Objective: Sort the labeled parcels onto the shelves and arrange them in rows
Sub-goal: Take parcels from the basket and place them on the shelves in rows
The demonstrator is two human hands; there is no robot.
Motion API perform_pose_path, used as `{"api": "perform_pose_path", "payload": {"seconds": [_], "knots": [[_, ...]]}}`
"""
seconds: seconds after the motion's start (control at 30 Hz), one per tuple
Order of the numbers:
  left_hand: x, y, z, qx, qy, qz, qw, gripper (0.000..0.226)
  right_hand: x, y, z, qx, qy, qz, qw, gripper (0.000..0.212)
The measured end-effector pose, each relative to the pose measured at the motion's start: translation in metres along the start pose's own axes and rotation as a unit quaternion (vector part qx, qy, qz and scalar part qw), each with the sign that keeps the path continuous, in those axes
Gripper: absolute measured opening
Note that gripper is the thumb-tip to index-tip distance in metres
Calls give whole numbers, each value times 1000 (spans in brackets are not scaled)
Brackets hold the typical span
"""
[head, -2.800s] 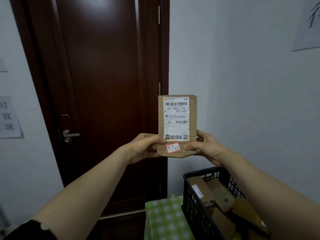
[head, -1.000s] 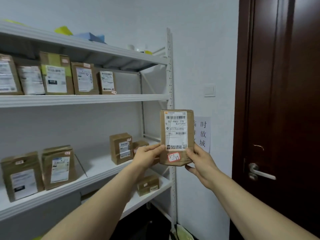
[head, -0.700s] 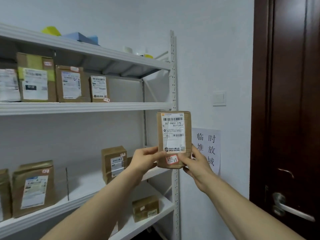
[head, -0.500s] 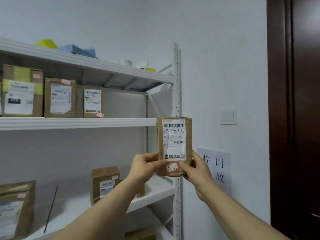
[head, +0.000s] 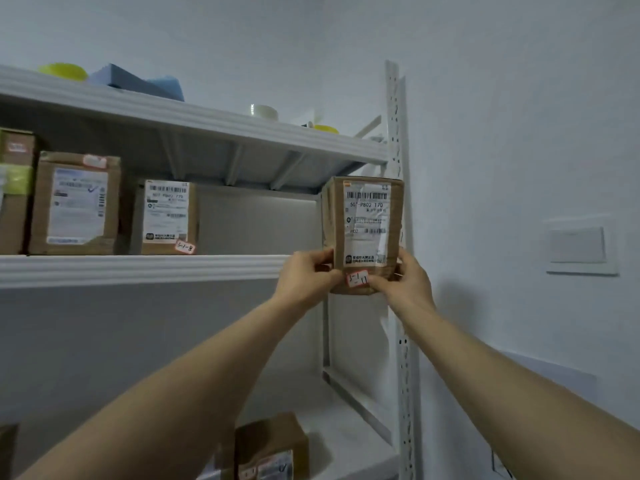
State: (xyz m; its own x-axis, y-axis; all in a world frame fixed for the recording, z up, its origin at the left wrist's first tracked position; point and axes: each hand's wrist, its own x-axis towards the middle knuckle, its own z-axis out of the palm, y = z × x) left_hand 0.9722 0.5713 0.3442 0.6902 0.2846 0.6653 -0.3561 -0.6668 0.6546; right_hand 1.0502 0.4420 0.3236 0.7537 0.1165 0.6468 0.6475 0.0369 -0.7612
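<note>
I hold a brown cardboard parcel (head: 363,230) upright with a white shipping label and a red-edged tag reading 3-1-11. My left hand (head: 304,277) grips its lower left edge and my right hand (head: 403,280) its lower right corner. The parcel is raised at the right end of the upper white shelf (head: 145,268), its bottom a little below the shelf's front lip. On that shelf stands a row of labeled parcels; the nearest one (head: 166,218) carries a tag 3-1-8, with a larger box (head: 74,204) to its left.
A white slotted upright (head: 401,306) runs just behind the parcel's right side. The top shelf (head: 207,117) holds a yellow item, blue pieces and a tape roll. A lower shelf has another parcel (head: 273,446). A wall switch (head: 578,247) is at right.
I turned from the door and basket to the shelves, and the view tilted upward. The parcel rose from the middle shelf's height to the upper shelf's right end, both hands still on it.
</note>
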Motion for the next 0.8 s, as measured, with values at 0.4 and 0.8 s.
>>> {"api": "perform_pose_path", "payload": {"seconds": [0.4, 0.8], "knots": [[165, -55, 27, 86, 38, 29, 995, 30, 167, 54, 45, -37, -4, -58, 998, 43], [230, -93, 58, 246, 39, -43, 968, 24, 247, 111, 67, -80, -70, -28, 994, 41]]}}
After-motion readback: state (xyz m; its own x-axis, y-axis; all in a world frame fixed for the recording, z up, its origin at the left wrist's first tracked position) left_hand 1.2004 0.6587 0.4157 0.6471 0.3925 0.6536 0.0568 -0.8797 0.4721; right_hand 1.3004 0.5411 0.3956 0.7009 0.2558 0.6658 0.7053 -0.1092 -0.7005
